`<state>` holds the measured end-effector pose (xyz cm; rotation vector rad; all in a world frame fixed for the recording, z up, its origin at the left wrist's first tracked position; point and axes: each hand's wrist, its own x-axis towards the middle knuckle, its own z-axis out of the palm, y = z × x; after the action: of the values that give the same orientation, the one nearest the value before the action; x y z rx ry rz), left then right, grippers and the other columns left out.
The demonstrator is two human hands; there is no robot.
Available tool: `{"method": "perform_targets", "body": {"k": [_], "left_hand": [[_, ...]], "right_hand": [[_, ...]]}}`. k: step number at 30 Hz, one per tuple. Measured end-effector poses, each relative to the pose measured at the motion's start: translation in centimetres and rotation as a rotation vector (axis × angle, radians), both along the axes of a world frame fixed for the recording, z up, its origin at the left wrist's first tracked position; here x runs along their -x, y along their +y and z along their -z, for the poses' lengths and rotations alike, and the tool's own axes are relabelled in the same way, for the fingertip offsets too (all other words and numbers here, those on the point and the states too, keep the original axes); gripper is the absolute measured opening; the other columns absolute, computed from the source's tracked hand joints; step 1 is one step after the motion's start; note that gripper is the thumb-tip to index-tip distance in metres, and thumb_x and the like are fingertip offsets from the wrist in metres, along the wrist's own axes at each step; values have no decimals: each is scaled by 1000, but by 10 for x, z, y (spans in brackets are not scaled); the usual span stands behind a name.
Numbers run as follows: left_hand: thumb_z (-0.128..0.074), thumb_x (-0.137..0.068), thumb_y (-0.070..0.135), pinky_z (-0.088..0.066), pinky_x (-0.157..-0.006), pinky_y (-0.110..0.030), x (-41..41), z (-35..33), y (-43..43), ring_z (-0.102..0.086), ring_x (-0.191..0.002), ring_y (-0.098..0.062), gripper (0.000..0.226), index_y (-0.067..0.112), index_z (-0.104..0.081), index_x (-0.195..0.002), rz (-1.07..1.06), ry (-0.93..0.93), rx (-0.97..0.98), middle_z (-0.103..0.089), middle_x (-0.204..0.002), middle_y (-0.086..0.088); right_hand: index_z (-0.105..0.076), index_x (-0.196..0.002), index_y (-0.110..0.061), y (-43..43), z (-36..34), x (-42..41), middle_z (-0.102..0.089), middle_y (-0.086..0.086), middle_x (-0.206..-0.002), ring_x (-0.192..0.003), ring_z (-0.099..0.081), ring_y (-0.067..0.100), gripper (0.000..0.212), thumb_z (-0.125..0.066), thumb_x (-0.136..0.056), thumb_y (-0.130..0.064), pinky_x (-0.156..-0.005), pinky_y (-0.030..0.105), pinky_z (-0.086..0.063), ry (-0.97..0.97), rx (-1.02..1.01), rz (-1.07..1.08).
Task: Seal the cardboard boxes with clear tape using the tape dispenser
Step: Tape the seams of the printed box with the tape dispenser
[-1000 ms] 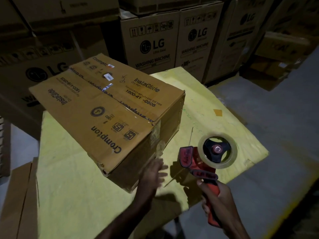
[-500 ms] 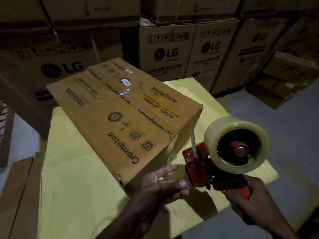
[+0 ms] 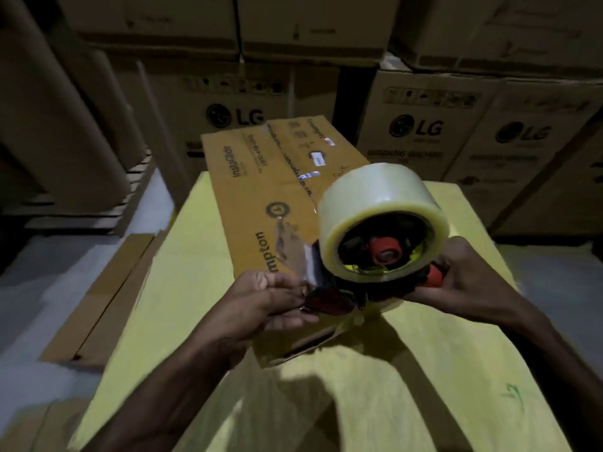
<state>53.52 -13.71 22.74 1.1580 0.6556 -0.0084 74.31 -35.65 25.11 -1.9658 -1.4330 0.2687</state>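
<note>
right hand (image 3: 470,282) fingers curled round handle of tape dispenser (image 3: 336,296) with clear tape roll (image 3: 375,203), held over near end of cardboard box (image 3: 248,190) on yellow table (image 3: 424,370), left hand (image 3: 264,305) fingertips pinching loose tape end (image 3: 290,252) at dispenser front, slightly blurred

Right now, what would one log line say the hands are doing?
left hand: pinches tape end | right hand: grips tape dispenser | cardboard box: on yellow table
</note>
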Motion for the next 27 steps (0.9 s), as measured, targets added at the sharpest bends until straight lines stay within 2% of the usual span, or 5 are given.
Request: {"method": "perform_targets", "body": {"k": [5, 11, 15, 20, 27], "left_hand": [[-55, -96, -13, -56, -45, -21, 4, 7, -30, -74, -55, -20, 11, -8, -64, -93, -258, 36, -15, -75, -75, -20], [-46, -97, -17, -56, -46, -21, 15, 22, -48, -71, -50, -19, 23, -19, -60, -115, -456, 13, -117, -71, -84, -31], [-63, -94, -5, -55, -45, -19, 18, 25, -45, -69, -47, -16, 5, -9, -67, -95, -530, -8, -151, -73, -70, -19], [-86, -69, 27, -51, -46, -16, 48, 37, -10, -65, -48, -13, 37, -4, -74, -86, -675, 10, -229, -74, -72, -17], [-89, -69, 36, -48, -47, -21, 63, 56, -9, -59, -48, -17, 39, 3, -70, -71, -775, -8, -306, -70, -64, -13]], "right_hand": [[-56, -97, -70, 23, -21, -10, -59, -41, -79, -67, -61, -10, 34, -73, -84, -44, -58, 7, -40, -38, 34, -321], [-73, -93, -20, 39, -2, -27, -69, -6, -78, -70, -67, 12, 35, -71, -86, -54, -55, 43, -52, -86, -5, -430], [-64, -85, -50, 49, -5, -29, -63, -13, -69, -61, -61, 8, 8, -69, -85, -56, -50, 31, -47, -152, -19, -481], [-51, -93, -69, 45, -27, -39, -57, -45, -81, -65, -55, -16, 23, -63, -84, -52, -56, 2, -36, -250, 49, -440], [-56, -89, -67, 39, -27, -55, -58, -24, -69, -56, -56, 0, 24, -65, -81, -46, -48, 9, -37, -213, 102, -408]]}}
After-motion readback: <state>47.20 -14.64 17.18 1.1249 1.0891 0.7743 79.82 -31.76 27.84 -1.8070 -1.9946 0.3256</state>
